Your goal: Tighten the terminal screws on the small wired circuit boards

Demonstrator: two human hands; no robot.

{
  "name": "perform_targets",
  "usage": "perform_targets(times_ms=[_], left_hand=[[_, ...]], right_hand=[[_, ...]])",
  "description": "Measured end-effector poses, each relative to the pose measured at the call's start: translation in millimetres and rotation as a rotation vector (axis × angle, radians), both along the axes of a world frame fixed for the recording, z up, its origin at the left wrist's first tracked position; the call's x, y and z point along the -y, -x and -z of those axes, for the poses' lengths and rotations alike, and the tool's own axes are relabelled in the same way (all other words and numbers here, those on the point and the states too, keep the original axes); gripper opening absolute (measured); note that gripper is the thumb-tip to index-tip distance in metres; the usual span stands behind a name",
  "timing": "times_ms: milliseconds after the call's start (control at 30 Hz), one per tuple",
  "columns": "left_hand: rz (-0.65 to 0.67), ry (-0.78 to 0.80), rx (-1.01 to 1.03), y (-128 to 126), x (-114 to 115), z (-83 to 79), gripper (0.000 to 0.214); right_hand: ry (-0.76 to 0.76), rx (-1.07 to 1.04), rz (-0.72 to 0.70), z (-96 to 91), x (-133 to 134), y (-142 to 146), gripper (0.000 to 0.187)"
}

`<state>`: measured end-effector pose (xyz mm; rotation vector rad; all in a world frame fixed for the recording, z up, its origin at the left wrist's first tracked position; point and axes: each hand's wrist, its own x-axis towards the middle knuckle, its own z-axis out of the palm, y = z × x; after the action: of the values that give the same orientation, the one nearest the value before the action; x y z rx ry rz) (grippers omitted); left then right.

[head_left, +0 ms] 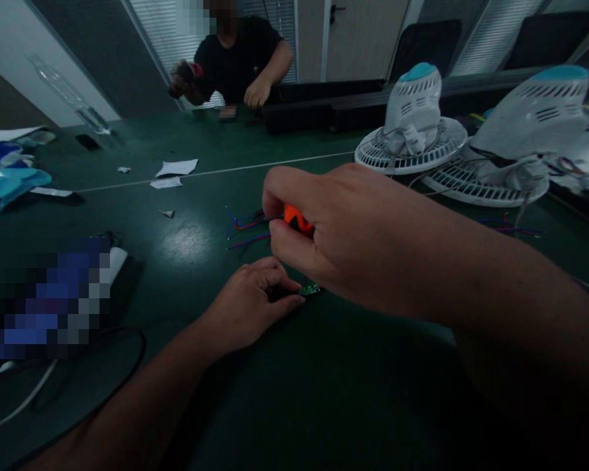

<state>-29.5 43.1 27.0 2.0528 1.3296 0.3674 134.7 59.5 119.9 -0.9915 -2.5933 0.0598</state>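
Between the thumb and fingers of my left hand (255,294), a small green circuit board (310,290) is pinched by its left end, low over the table. Above it, my right hand (334,222) is wrapped round the orange and black handle of a screwdriver (298,219). Its thin shaft points down at the board; whether the tip touches is too small to tell. Behind my right hand lie thin red and blue wires (248,242), partly hidden by it.
Two white fan housings (412,118) with round grilles stand at the back right. A blurred-out device (53,294) and cables (137,347) lie at left. Paper scraps (177,168) and blue plastic (14,183) are farther back. Across the green table (186,242) sits another person (245,59).
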Motion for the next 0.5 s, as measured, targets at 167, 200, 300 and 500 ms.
perform_targets(times_ms=[167, 200, 300, 500], left_hand=[[0.006, -0.005, 0.078, -1.5, -0.6, 1.1, 0.014], [0.007, -0.005, 0.082, -1.7, -0.6, 1.4, 0.014], [0.001, -0.016, 0.061, -1.4, -0.7, 2.8, 0.012], [0.012, 0.001, 0.009, 0.3, -1.8, 4.1, 0.015]], right_hand=[[-0.008, -0.001, 0.131, -1.1, 2.8, 3.9, 0.023], [-0.031, -0.006, 0.153, -0.4, 3.1, 4.6, 0.029], [-0.091, -0.028, 0.171, 2.3, 2.7, 6.5, 0.041], [-0.070, 0.009, 0.145, 4.2, -1.2, 8.2, 0.017]])
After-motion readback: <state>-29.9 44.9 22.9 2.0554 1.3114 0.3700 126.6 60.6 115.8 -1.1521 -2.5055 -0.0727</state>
